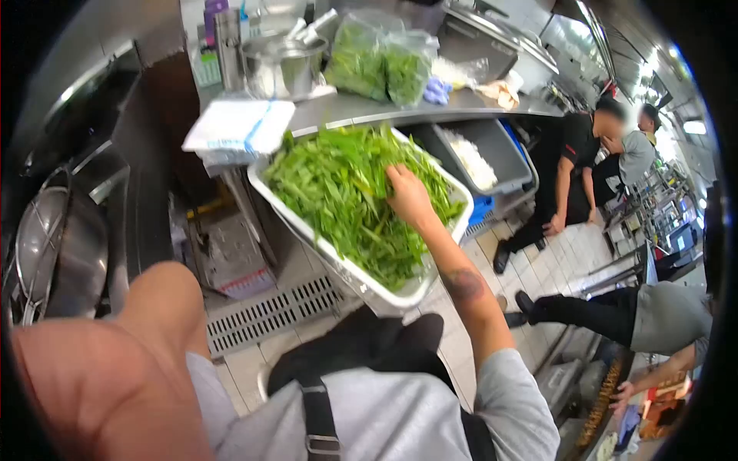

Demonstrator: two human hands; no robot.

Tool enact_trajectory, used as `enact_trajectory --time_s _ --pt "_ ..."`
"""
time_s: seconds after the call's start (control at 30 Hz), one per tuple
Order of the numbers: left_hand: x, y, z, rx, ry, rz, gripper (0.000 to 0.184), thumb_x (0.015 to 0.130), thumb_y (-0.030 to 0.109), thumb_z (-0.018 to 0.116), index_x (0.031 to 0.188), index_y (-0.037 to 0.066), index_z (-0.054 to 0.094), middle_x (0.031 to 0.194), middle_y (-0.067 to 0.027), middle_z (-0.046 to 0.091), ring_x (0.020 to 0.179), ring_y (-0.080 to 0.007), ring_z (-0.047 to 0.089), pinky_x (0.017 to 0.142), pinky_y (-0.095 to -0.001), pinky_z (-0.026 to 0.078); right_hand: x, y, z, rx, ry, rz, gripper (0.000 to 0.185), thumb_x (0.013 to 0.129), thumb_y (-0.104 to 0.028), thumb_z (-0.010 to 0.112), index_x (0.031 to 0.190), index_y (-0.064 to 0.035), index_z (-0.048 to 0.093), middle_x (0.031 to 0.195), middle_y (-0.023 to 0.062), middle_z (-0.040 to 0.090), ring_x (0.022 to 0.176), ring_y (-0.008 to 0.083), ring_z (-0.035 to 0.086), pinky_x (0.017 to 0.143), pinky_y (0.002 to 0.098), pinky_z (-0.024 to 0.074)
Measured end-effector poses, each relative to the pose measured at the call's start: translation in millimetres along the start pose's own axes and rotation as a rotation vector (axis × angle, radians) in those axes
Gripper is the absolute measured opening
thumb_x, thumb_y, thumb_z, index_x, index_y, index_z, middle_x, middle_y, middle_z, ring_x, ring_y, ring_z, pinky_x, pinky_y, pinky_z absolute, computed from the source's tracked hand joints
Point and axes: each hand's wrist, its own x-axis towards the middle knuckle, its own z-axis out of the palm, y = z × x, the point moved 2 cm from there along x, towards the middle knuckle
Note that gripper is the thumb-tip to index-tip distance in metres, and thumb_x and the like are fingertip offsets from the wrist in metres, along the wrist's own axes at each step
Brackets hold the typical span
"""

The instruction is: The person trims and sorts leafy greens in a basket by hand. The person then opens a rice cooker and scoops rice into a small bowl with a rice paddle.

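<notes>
Right hand (409, 198): curled into leafy greens (330, 184), grip unclear
Left hand: outside view, cannot tell
White tub (396, 300): heaped with greens

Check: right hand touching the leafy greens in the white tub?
Touching. The head view shows the right hand with curled fingers set against the leafy greens heaped in the white tub, no gap visible.

From a single head-worn camera, a wide, round-edged view looks forward and down past the wearer's grey shirt (384, 415) onto a nearby tub (400, 300) of leafy greens (330, 184), the tiled floor (565, 246) slanting off at right.
</notes>
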Motion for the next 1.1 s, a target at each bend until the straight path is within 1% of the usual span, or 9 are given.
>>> enact_trajectory --time_s 0.1,0.2,0.3,0.37,0.43,0.5,0.63,0.8,1.1 --pt "-3 -7 6 -0.028 0.063 -0.056 0.046 0.077 0.017 0.064 0.113 0.003 0.041 0.107 -0.0105 0.051 0.087 -0.0170 0.057 0.073 -0.0292 0.048 -4 7 11 -0.061 0.162 -0.078 0.046 0.066 -0.011 0.070 0.110 -0.0105 0.055 0.086 0.0117 0.056 0.087 0.0327 0.058 0.071 0.0432 0.0482" --pt "-10 -13 12 -0.017 0.194 -0.128 0.042 0.075 0.013 0.067 0.110 0.003 0.046 0.103 -0.0102 0.054 0.084 -0.0160 0.058 0.071 -0.0280 0.048 2 8 1 -0.038 0.015 0.085 0.039 0.067 -0.012 0.069 0.105 -0.0130 0.060 0.090 0.0097 0.059 0.088 0.0306 0.059 0.070 0.0424 0.0481" --pt "-34 -26 36 -0.057 0.302 -0.421 0.038 0.073 0.009 0.069 0.106 0.002 0.052 0.099 -0.0098 0.058 0.080 -0.0151 0.060 0.068 -0.0268 0.048 11 15 -12 0.113 0.009 0.080 0.025 0.069 -0.015 0.070 0.093 -0.0116 0.067 0.091 0.0106 0.065 0.085 0.0293 0.062 0.071 0.0400 0.0491" --pt "-59 -38 81 -0.165 0.117 -0.751 0.036 0.072 0.006 0.071 0.103 0.002 0.055 0.096 -0.0096 0.060 0.078 -0.0144 0.060 0.067 -0.0260 0.048 17 18 -26 0.219 -0.102 0.187 0.022 0.069 -0.016 0.071 0.090 -0.0103 0.069 0.085 0.0122 0.066 0.079 0.0295 0.063 0.070 0.0387 0.0497" --pt "-97 -38 144 -0.382 -0.346 -1.074 0.034 0.071 0.012 0.073 0.101 0.005 0.060 0.098 -0.0098 0.061 0.084 -0.0193 0.061 0.075 -0.0295 0.048 24 20 -42 0.301 -0.164 0.211 0.021 0.070 -0.017 0.071 0.089 -0.0094 0.070 0.081 0.0136 0.067 0.073 0.0295 0.064 0.068 0.0375 0.0501" --pt "-166 -35 207 -0.467 -0.724 -0.814 0.051 0.067 0.022 0.075 0.113 0.009 0.056 0.122 -0.0114 0.053 0.118 -0.0314 0.047 0.099 -0.0475 0.037 31 26 -54 0.360 -0.180 0.155 0.020 0.069 -0.018 0.071 0.088 -0.0089 0.071 0.077 0.0146 0.067 0.069 0.0293 0.064 0.065 0.0363 0.0503" --pt "-256 -44 246 -0.297 -1.063 -0.636 0.068 0.066 0.025 0.076 0.127 0.023 0.047 0.139 -0.0030 0.039 0.137 -0.0261 0.023 0.100 -0.0713 0.015 34 31 -71 0.326 -0.249 0.087 0.024 0.074 -0.016 0.070 0.094 -0.0022 0.068 0.077 0.0158 0.067 0.069 0.0209 0.066 0.063 0.0322 0.0496" --pt "-287 -72 231 -0.261 -1.180 -0.611 0.087 0.057 0.043 0.079 0.134 0.027 0.041 0.143 0.0012 0.034 0.137 -0.0254 0.022 0.107 -0.0606 0.014 22 62 -69 0.136 -0.122 0.101 0.021 0.081 -0.015 0.065 0.095 -0.0001 0.067 0.079 0.0163 0.067 0.068 0.0208 0.065 0.063 0.0316 0.0489" --pt "-266 -62 222 -0.330 -1.225 -0.739 0.074 0.063 0.036 0.077 0.128 0.017 0.048 0.141 -0.0022 0.037 0.135 -0.0274 0.026 0.104 -0.0585 0.022 18 48 -135 0.374 -0.235 0.119 0.019 0.079 -0.011 0.067 0.095 -0.0006 0.066 0.068 0.0067 0.063 0.059 0.0106 0.055 0.059 0.0264 0.0452"
